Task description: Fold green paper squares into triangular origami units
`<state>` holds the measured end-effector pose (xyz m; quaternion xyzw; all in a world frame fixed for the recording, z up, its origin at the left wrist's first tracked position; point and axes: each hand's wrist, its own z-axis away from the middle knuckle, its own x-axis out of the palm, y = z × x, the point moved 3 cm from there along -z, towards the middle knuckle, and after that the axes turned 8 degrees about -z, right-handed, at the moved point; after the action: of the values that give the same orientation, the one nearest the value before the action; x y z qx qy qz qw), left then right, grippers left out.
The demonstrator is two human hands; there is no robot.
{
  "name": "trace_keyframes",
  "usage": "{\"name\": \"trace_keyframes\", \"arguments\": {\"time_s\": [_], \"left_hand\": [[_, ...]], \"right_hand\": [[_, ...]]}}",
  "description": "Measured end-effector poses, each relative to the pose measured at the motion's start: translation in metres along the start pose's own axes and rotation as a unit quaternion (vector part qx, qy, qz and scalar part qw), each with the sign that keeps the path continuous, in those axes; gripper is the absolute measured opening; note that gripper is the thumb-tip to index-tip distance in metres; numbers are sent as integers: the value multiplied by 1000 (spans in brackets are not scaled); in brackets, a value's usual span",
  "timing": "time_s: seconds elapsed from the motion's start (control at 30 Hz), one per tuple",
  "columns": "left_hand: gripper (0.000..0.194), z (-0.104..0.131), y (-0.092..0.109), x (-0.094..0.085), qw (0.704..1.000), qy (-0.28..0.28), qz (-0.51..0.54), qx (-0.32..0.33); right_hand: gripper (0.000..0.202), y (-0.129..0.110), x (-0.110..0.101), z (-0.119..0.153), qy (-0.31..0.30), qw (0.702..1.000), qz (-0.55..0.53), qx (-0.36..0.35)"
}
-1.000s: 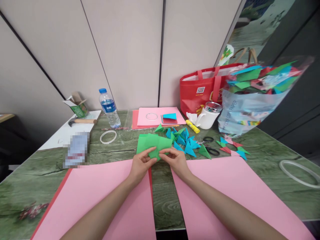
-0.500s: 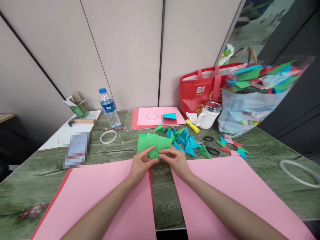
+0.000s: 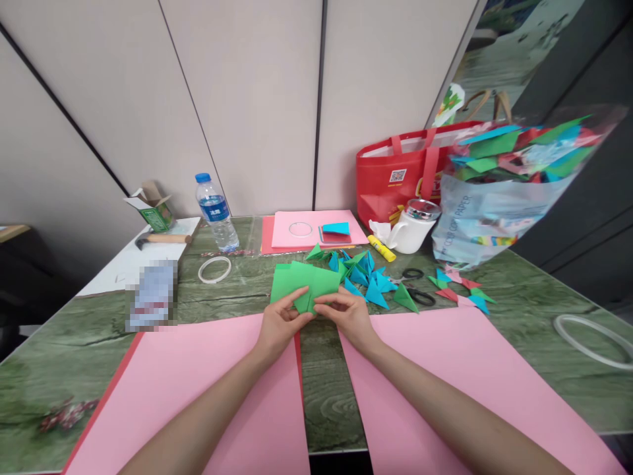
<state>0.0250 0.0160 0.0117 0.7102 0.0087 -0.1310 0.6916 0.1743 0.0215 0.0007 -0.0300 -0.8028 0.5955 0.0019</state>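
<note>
Both hands hold a folded green paper (image 3: 306, 300) by its lower edge, over the gap between two pink sheets. My left hand (image 3: 280, 323) pinches it from the left with thumb and forefinger. From the right, my right hand (image 3: 349, 316) grips it between thumb and fingertips. Behind it lie more green paper pieces (image 3: 287, 280); whether they touch the held one I cannot tell. Just beyond my right hand is a heap of folded blue and green paper pieces (image 3: 368, 270), with black-handled scissors (image 3: 420, 297) beside it.
Large pink sheets (image 3: 198, 389) lie under both forearms. A water bottle (image 3: 216, 214), a hammer (image 3: 165, 239) and a white ring (image 3: 214, 270) are on the left. Rightward stand a white mug (image 3: 413, 231), a red bag (image 3: 380, 181) and a plastic bag of folded paper (image 3: 499, 198). A glue stick (image 3: 381, 249) lies nearby.
The view has shifted very slightly. Both hands keep the same hold on the green paper, with no other visible movement.
</note>
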Motion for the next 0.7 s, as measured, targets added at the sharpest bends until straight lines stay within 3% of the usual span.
{"name": "trace_keyframes", "arguments": {"time_s": [0.33, 0.5, 0.7], "left_hand": [[47, -4, -13, 1, 996, -25, 90, -16], [56, -4, -11, 1, 998, -19, 51, -7], [51, -2, -5, 0, 1000, 13, 16, 3]], "right_hand": [[12, -1, -1, -2, 6, 1000, 12, 3], [11, 0, 1, -1, 4, 1000, 3, 5], [13, 0, 2, 0, 20, 1000, 24, -1]]}}
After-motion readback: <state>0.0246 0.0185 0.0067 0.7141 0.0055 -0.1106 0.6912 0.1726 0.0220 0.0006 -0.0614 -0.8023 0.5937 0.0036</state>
